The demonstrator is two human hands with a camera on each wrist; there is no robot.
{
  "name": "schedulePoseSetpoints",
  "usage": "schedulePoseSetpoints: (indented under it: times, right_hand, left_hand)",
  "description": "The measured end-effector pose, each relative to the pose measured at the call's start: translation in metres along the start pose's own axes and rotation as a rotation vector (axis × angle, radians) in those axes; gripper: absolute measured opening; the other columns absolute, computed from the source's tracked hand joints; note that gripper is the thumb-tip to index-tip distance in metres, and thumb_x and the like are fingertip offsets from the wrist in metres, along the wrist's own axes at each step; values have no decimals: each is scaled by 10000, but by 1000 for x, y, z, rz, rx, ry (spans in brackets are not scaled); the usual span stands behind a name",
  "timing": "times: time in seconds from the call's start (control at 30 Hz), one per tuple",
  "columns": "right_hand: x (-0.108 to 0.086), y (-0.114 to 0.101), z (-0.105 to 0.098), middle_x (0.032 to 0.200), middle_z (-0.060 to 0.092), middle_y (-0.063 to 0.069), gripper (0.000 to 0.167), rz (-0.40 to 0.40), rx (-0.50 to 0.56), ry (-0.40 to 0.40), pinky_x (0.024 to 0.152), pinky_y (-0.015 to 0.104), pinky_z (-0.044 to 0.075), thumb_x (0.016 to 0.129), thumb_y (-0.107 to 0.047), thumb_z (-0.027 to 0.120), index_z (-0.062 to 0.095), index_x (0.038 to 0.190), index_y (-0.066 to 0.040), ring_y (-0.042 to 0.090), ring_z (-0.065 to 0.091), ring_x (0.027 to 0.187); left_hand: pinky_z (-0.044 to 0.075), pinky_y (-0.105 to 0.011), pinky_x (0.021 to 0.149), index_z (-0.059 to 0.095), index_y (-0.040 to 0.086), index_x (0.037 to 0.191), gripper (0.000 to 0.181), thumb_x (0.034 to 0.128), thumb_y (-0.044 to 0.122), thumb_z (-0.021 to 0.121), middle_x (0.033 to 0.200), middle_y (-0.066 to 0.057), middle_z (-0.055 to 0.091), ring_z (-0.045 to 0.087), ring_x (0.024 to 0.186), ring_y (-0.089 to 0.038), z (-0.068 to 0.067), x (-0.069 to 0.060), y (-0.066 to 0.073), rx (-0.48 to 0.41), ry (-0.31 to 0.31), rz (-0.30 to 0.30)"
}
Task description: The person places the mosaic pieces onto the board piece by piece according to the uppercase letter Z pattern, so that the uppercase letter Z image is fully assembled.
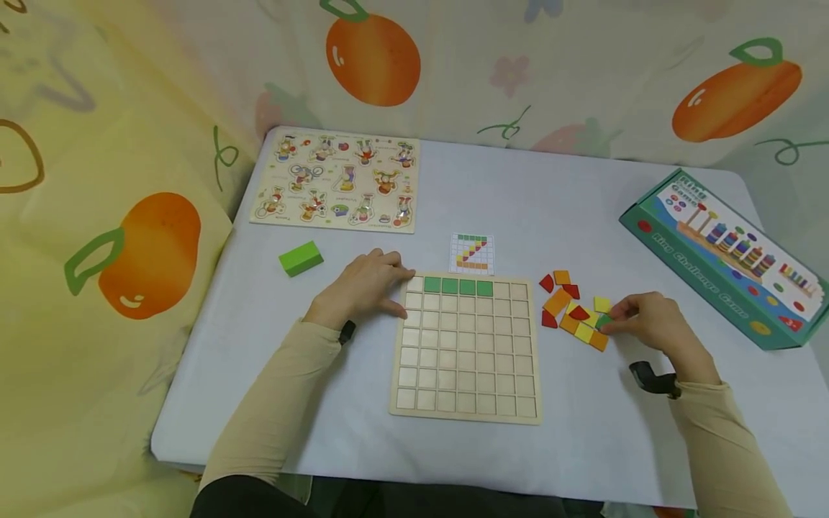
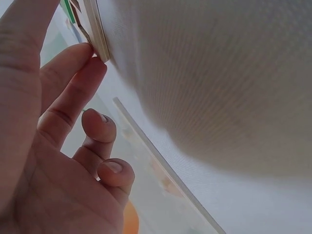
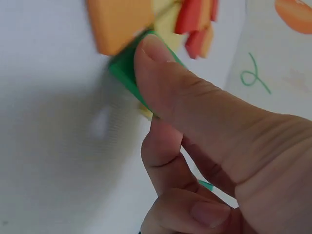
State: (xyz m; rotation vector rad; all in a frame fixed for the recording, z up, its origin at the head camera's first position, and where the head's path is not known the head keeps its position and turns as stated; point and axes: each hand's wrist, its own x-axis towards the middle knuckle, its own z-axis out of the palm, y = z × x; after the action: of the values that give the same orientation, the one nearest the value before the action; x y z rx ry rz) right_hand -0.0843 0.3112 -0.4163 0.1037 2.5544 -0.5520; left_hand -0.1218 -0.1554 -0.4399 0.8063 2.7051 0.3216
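My right hand (image 1: 654,327) pinches a green square tile (image 3: 127,68) between thumb and fingers, at the right end of a loose heap of orange, yellow and red tiles (image 1: 558,301). The wooden grid board (image 1: 466,419) lies in the middle of the table, with several green tiles (image 1: 458,286) side by side in its top row. The top-left cell holds no tile. At the board's upper left corner my left hand (image 1: 365,288) touches the edge with its fingertips, the fingers only loosely bent. A small pattern card (image 1: 472,254) lies just beyond the board.
A picture puzzle board (image 1: 337,180) lies at the back left, with a green block (image 1: 301,259) in front of it. The green game box (image 1: 725,259) stands at the right. A printed curtain (image 1: 453,65) hangs behind the table.
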Motion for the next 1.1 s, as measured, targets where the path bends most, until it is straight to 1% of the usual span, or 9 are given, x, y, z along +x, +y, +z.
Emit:
schedulePoseSetpoints:
  times: [0.07,0.17,0.27,0.33,0.57,0.7,0.9,1.03,1.1]
  right_hand:
    - [-1,0,-5,1013,715,211,423,-11,8,-5,701,299,397,882,-321,820,710,1064,44,314,530,949]
    - [1,-4,-12,1050,716,219,402,-42,15,13,712,300,400,901,-337,801,729,1067,22,318,525,971]
    - [5,-16,-16,1075,719,219,379,-79,35,28,726,310,403,914,-345,787,746,1070,-3,311,518,984]
    - [10,-26,-16,1064,730,206,364,-109,40,36,718,315,399,911,-346,792,758,1061,-15,300,519,965]
    - [28,-66,-6,935,730,123,289,-203,51,28,627,271,403,893,-294,815,776,993,-27,215,519,820]
    - [40,-91,6,904,727,113,259,-250,83,11,610,251,414,876,-260,831,781,970,-24,202,526,804]
    - [57,-122,25,971,774,137,200,-311,49,-3,755,290,422,872,-219,836,807,954,-39,259,562,929]
    - [65,-134,33,1013,799,140,183,-320,26,-15,879,385,483,871,-204,832,825,969,-49,287,621,1003]
    - [67,-137,36,1026,804,133,180,-315,16,-13,914,429,499,866,-199,834,830,979,-58,287,640,1018]
  left_hand:
    - [487,-390,840,662,153,1401,774,742,502,868,1240,-46,667,540,1013,-257,0,0,0,2,-1,2]
    - [484,-393,845,660,150,1402,774,741,494,872,1240,-46,668,536,1013,-259,-2,0,1,-6,-1,-2]
    - [485,-399,852,661,147,1401,775,737,484,879,1239,-46,670,536,1016,-262,-3,-1,1,-15,0,-10]
    - [484,-402,855,661,146,1400,773,738,479,882,1240,-46,670,535,1018,-262,-4,-2,1,-22,0,-13]
    - [481,-392,828,662,140,1399,770,743,481,879,1231,-49,671,533,995,-257,-2,-1,2,-24,2,7]
    - [493,-399,824,671,135,1388,768,737,485,881,1219,-49,676,551,1001,-263,-1,-1,2,-12,16,22]
    - [510,-419,853,674,128,1382,763,739,483,879,1227,-54,677,575,1044,-284,-1,0,1,-11,22,22]
    - [508,-419,861,670,128,1387,762,746,485,876,1233,-53,674,573,1049,-281,0,0,0,-12,17,21]
    - [506,-419,860,672,130,1386,759,747,486,876,1230,-52,674,574,1050,-282,0,0,0,-15,18,22]
